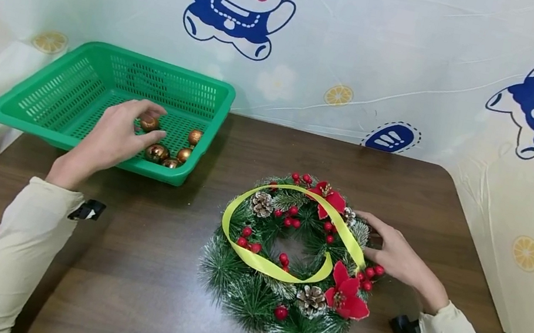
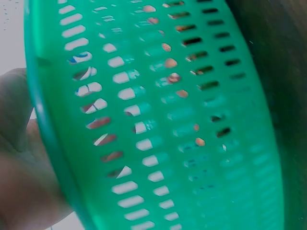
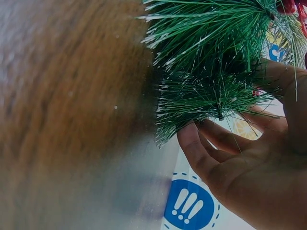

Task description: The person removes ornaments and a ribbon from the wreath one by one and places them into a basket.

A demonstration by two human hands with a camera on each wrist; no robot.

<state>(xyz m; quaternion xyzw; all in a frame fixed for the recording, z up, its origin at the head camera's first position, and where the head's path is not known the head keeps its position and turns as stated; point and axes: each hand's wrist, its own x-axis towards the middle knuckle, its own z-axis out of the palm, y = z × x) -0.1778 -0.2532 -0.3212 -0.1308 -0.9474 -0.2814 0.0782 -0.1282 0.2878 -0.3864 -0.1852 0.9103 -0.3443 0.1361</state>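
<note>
My left hand [image 1: 117, 131] hovers over the near side of a green plastic basket [image 1: 30, 110], fingers and thumb spread apart. A shiny copper-brown ball [image 1: 149, 123] shows in the gap between them; other balls [image 1: 156, 153] lie below and to the right. The left wrist view shows mostly the slotted basket wall [image 2: 144, 120], with part of the hand behind its rim. A green Christmas wreath [image 1: 249, 300] lies on the table, decorated with red berries, pine cones and red flowers. My right hand [image 1: 398, 255] grips its right edge, fingers curled against the needles [image 3: 211, 91].
A yellow ribbon [image 1: 275, 269] lies looped over the wreath. The brown wooden table [image 1: 148, 264] extends beneath both basket and wreath. Behind and along the sides hangs a pale cloth [image 1: 322, 33] printed with cartoon figures and orange slices.
</note>
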